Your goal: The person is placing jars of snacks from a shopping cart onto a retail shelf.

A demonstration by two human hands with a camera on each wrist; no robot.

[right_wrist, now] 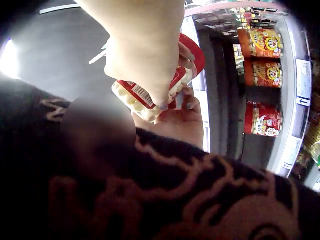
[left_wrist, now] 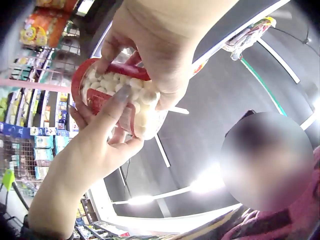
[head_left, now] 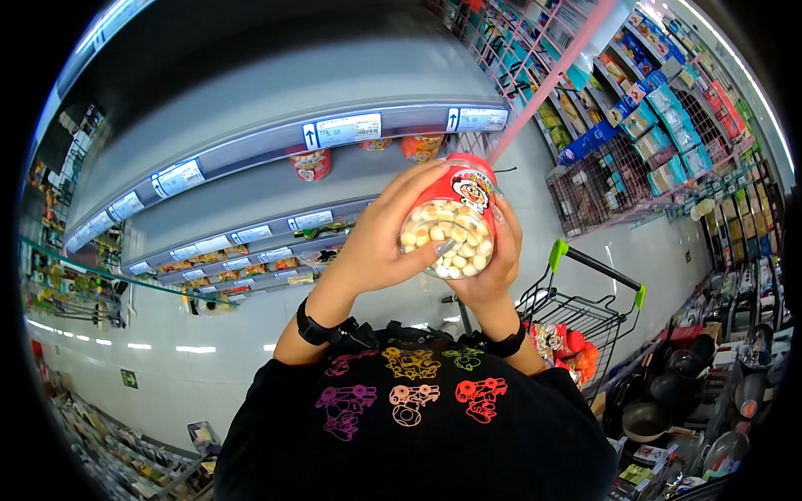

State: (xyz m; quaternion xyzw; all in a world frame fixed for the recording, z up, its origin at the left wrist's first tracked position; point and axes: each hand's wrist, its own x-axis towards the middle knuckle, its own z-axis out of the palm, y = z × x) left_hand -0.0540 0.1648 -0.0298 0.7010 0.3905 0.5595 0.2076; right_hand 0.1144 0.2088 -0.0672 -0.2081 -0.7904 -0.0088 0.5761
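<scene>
A clear jar [head_left: 455, 227] of small round cream-coloured pieces, with a red lid and red cartoon label, is held up between both hands in the head view. The left hand [head_left: 388, 221] grips its left side, thumb across the front. My right hand [head_left: 499, 259] is curled round the right side and lower edge. In the left wrist view the jar [left_wrist: 112, 92] lies tilted between the left hand [left_wrist: 155, 55] and the right hand [left_wrist: 102, 130]. The right wrist view shows the jar [right_wrist: 145, 97] partly hidden behind the right hand [right_wrist: 145, 55].
Grey shelves with price tags [head_left: 342, 129] stand ahead and left; similar jars [head_left: 312, 164] sit on one. A pink rack post [head_left: 551, 75] rises at the right. A shopping cart [head_left: 585, 292] holding red packages is close on the right, with pans [head_left: 645, 420] beyond it.
</scene>
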